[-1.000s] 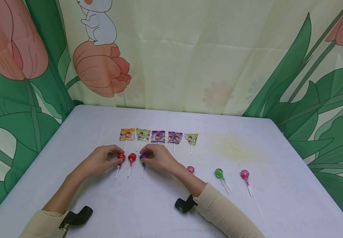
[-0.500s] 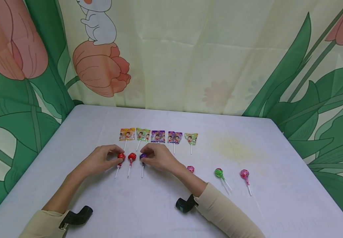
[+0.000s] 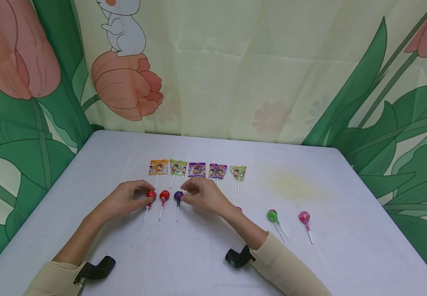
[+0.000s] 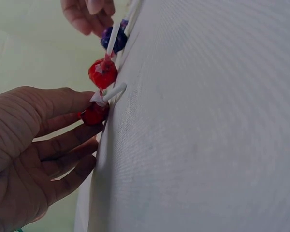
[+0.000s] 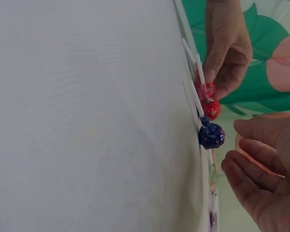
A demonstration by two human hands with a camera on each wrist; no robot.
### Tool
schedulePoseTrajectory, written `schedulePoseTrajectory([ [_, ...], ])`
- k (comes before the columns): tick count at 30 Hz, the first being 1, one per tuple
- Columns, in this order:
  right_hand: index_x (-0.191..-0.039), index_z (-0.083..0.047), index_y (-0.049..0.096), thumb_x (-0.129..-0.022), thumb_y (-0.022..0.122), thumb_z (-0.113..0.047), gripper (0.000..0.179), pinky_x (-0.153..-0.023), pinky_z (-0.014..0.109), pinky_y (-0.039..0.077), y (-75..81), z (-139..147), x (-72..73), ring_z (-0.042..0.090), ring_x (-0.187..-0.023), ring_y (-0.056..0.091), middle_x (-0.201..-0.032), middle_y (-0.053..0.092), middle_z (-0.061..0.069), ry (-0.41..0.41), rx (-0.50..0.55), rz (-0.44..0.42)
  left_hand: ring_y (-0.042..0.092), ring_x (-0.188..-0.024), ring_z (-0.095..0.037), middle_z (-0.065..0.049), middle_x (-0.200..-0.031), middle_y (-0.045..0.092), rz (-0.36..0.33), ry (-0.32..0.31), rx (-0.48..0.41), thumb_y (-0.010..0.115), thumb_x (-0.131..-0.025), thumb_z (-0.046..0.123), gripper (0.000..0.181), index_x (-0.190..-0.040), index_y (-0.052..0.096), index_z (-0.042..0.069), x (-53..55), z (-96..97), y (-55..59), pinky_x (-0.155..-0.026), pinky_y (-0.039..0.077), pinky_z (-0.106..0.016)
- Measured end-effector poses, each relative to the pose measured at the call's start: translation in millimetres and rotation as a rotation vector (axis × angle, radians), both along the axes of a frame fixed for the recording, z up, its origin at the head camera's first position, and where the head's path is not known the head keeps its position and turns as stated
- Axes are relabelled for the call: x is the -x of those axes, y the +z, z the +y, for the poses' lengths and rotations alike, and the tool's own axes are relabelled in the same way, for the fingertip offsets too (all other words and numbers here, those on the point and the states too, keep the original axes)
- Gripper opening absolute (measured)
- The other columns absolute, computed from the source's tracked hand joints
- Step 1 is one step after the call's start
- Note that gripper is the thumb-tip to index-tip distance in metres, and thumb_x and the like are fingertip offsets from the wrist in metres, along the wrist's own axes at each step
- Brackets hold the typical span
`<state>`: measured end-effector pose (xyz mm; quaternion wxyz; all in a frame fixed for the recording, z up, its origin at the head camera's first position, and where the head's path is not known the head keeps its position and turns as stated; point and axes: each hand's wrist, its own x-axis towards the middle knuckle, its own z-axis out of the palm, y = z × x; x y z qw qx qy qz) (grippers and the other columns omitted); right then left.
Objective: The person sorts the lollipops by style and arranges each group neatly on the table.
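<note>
My left hand [image 3: 130, 198] pinches the head of a red lollipop [image 3: 151, 195] lying at the left end of the near row; the left wrist view shows thumb and fingertips on its red wrapper [image 4: 94, 114]. Beside it lies a second red lollipop [image 3: 164, 195], untouched. To its right is a purple lollipop [image 3: 178, 196], flat on the cloth with its stick toward me. Just right of that purple head hovers my right hand [image 3: 206, 195], thumb and fingers apart. In the right wrist view a gap shows between the fingertips and the purple lollipop [image 5: 212, 135].
Behind, a row of flat-bagged lollipops runs from an orange one [image 3: 158, 167] to a green one [image 3: 238, 172]. A green lollipop [image 3: 272, 215] and a pink lollipop [image 3: 304, 217] lie to the right. Another pink lollipop [image 3: 238, 209] is mostly hidden by my right forearm.
My right hand has let go of the purple lollipop and shifted slightly right, its fingers parting. The purple lollipop stays in place. My left hand has not moved.
</note>
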<state>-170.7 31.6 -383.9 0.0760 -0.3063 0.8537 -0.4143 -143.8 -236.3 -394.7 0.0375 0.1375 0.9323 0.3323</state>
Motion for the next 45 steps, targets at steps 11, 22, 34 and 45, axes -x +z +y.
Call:
schedulePoseTrajectory([
  [11,-0.118,0.002,0.07,-0.093,0.072,-0.01,0.027,-0.096,0.035,0.057,0.5,17.4,-7.8,0.027,-0.106,0.068,-0.116,0.073,0.014,0.013,0.007,0.016,0.065,-0.107,-0.029,-0.007,-0.109,0.072,0.006,0.0,0.0,0.076,-0.092,0.013,0.025,-0.115,0.071,0.005,-0.7,0.8,0.5,-0.1,0.053,-0.053],
  [22,-0.118,0.002,0.069,-0.094,0.074,-0.011,0.028,-0.096,0.037,0.057,8.7,39.7,-18.6,0.03,-0.106,0.07,-0.117,0.072,0.017,-0.016,0.054,0.046,0.064,-0.107,-0.029,-0.006,-0.108,0.071,-0.006,0.011,0.004,0.076,-0.092,0.013,0.025,-0.115,0.071,0.005,-1.2,2.4,1.5,-0.1,0.053,-0.053],
  [34,-0.118,0.0,0.07,-0.094,0.074,-0.012,0.027,-0.096,0.037,0.057,15.6,64.2,-30.4,0.032,-0.107,0.069,-0.117,0.072,0.016,-0.051,0.055,0.095,0.064,-0.109,-0.03,-0.008,-0.11,0.071,-0.008,0.017,0.015,0.076,-0.092,0.014,0.027,-0.116,0.07,0.004,-1.2,2.5,-1.4,-0.1,0.053,-0.053],
  [45,-0.118,0.001,0.069,-0.093,0.075,-0.008,0.028,-0.096,0.039,0.057,15.5,82.5,-36.1,0.034,-0.108,0.069,-0.117,0.072,0.016,-0.075,0.063,0.089,0.064,-0.109,-0.03,-0.008,-0.11,0.071,-0.008,0.019,0.01,0.076,-0.092,0.014,0.026,-0.116,0.071,0.004,-1.2,2.9,-0.9,-0.1,0.053,-0.053],
])
